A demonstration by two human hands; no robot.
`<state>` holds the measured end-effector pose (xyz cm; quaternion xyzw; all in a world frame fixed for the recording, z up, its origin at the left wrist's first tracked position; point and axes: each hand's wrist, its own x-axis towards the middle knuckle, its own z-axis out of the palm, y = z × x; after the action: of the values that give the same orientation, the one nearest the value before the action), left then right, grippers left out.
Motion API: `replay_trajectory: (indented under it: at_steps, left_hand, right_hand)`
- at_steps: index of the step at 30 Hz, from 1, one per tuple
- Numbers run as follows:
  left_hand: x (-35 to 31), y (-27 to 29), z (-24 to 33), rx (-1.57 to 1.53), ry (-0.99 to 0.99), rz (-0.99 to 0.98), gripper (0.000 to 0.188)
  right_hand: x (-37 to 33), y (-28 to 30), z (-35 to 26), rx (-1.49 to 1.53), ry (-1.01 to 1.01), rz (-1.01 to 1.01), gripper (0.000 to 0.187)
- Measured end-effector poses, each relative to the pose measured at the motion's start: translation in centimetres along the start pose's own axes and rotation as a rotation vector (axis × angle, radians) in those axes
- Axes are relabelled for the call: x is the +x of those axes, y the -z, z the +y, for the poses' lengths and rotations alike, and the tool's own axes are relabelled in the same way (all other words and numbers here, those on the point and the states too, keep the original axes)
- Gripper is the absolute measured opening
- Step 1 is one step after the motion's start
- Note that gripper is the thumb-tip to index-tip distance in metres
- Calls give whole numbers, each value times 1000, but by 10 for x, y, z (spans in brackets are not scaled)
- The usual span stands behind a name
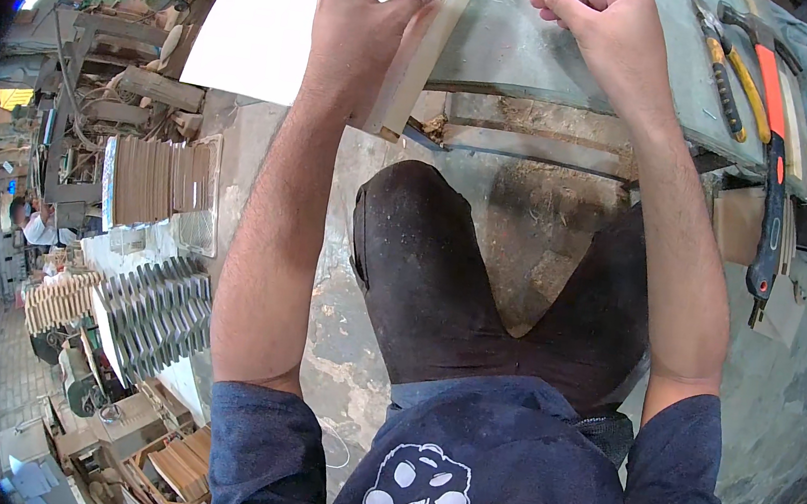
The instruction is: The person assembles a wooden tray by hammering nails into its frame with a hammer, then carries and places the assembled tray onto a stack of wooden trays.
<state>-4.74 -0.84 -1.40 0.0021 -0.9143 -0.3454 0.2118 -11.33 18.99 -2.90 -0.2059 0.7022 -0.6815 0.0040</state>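
- The long, straight, pale wooden strip (431, 49) lies just right of and below the left hand (368, 11); its long axis runs away from the person, leaning rightward at the far end, and its near end points toward the left knee (416, 188).
- Left of the left fingers, a flat, bright white panel (250, 22) borders the strip.
- Right of the strip, a smooth grey tabletop (518, 60) gives bare room between the two hands; its near edge passes below the right fingers, and the strip's near end reaches past that edge.
- Well right of the right hand (608, 20) lie yellow-and-black-handled pliers (728, 95) and an orange-and-black-handled claw hammer (775, 147).
- Left fingers: curled, thumb and index tips drawn close together beside the strip; contact, or anything held, I cannot tell.
- Right fingers: bent inward, thumb near the index, apart from the strip; whether something small is pinched, I cannot tell.
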Motion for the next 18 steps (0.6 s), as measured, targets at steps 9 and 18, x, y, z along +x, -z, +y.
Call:
replay_trajectory:
  at_steps: [9,18]
  left_hand:
    - [15,-5,-8,-283,134,-37,15]
    - [56,-19,4,-180,86,-34,17]
  right_hand:
    - [2,0,1,-34,-54,28,12]
    - [0,1,16,-51,53,9,20]
